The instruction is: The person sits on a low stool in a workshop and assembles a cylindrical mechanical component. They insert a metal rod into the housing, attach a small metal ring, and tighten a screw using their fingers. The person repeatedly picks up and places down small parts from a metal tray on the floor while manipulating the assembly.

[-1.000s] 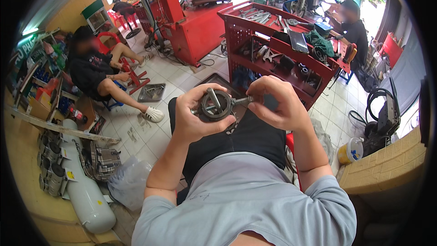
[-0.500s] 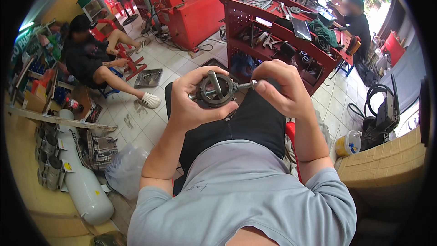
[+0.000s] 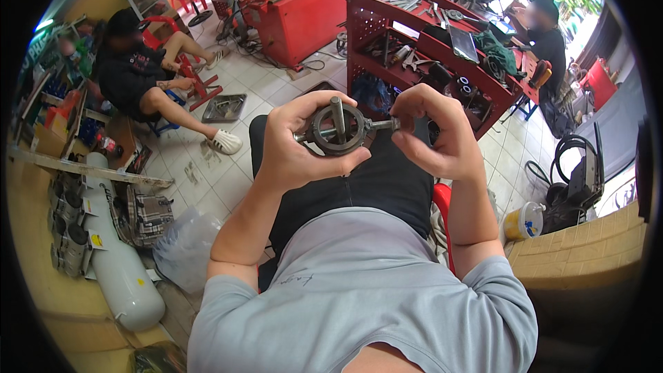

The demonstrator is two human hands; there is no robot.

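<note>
In front of my lap, my left hand [image 3: 293,141] grips a dark metal ring [image 3: 319,139], its thumb along the near rim and its fingers round the far side. A thick steel pin [image 3: 338,114] stands up through the ring's opening. From the ring's right side a threaded bolt [image 3: 378,125] sticks out toward my right hand [image 3: 438,131]. That hand's thumb and curled fingers close round the bolt's head at the tip; whether every finger touches it cannot be made out.
Ahead stands a red tool cart [image 3: 414,48] with wrenches. A seated person [image 3: 135,69] is at the left, beside a metal tray [image 3: 224,108]; another person [image 3: 542,34] works beyond the cart. A grey-white cylinder [image 3: 121,262] lies at left, a bucket [image 3: 525,221] at right.
The ring and bolt have shifted slightly right with my left hand. My right fingers have changed their hold at the bolt's head, with the thumb now lower beneath it.
</note>
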